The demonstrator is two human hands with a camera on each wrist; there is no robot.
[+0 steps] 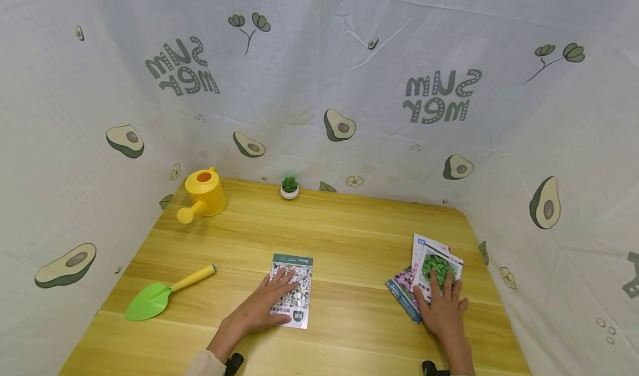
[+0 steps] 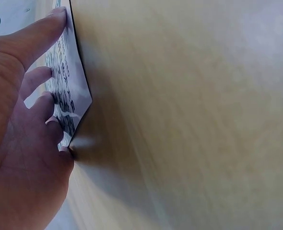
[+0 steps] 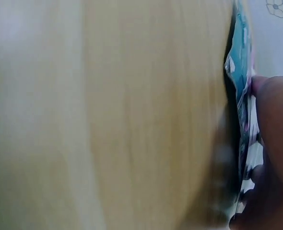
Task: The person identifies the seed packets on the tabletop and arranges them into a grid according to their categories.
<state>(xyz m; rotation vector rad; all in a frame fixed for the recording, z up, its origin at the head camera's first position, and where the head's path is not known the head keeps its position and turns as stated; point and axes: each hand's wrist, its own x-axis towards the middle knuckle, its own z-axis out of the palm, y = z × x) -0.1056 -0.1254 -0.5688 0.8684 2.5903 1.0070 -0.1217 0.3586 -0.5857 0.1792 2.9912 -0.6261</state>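
A seed packet with white flowers (image 1: 302, 287) lies flat near the table's middle, and my left hand (image 1: 262, 308) rests on it with fingers spread. In the left wrist view the thumb and fingertips touch the packet's printed face (image 2: 67, 81). Over on the right, my right hand (image 1: 443, 309) rests with extended fingers on a green-leaf seed packet (image 1: 439, 262). That packet tops a small overlapping pile, with a white-and-pink packet (image 1: 420, 244) and a purple-flower packet with a blue edge (image 1: 403, 298) beneath. In the right wrist view the thumb touches the pile's edge.
A green trowel (image 1: 150, 301) with a yellow handle lies at the left. A yellow watering can (image 1: 206, 193) stands at the back left corner, and a small potted succulent (image 1: 289, 189) at the back edge. Printed white cloth (image 1: 309, 76) encloses the wooden table (image 1: 349, 226).
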